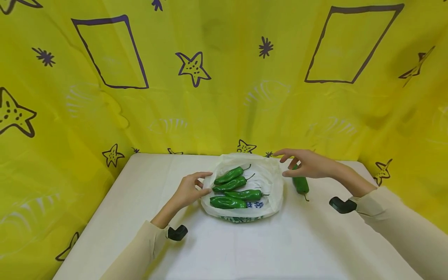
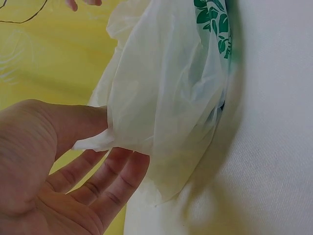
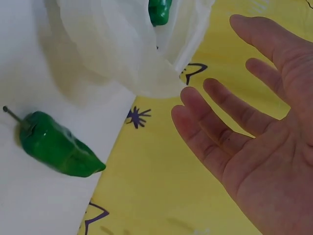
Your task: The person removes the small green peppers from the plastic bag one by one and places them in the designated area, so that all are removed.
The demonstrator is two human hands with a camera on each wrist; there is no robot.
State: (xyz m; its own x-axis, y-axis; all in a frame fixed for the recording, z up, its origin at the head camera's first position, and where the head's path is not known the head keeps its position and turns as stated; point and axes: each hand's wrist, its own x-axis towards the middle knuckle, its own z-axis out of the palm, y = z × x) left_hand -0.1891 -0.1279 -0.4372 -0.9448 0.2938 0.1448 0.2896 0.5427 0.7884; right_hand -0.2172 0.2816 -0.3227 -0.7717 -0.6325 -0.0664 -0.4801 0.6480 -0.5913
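Note:
A thin, whitish plastic bag (image 1: 278, 196) lies with its mouth spread wide, and several glossy green peppers (image 1: 232, 183) rest inside it. My left hand (image 1: 190, 189) pinches the bag's left rim; in the left wrist view the thumb is on one side of the plastic and the fingers (image 2: 128, 178) are on the other. Beyond the bag's right side, my right hand (image 1: 309, 164) hovers with fingers spread and holds nothing. Below it a single green pepper (image 1: 301, 186) lies on the table, its upper end partly hidden by the hand in the head view.
The table (image 1: 224, 249) has a white cover. A yellow curtain (image 1: 224, 109) printed with stars and shells hangs along its back and sides. Green leaf print and blue characters show on the bag. A dark wrist device (image 1: 177, 233) sits by the left sleeve, another (image 1: 342, 205) by the right.

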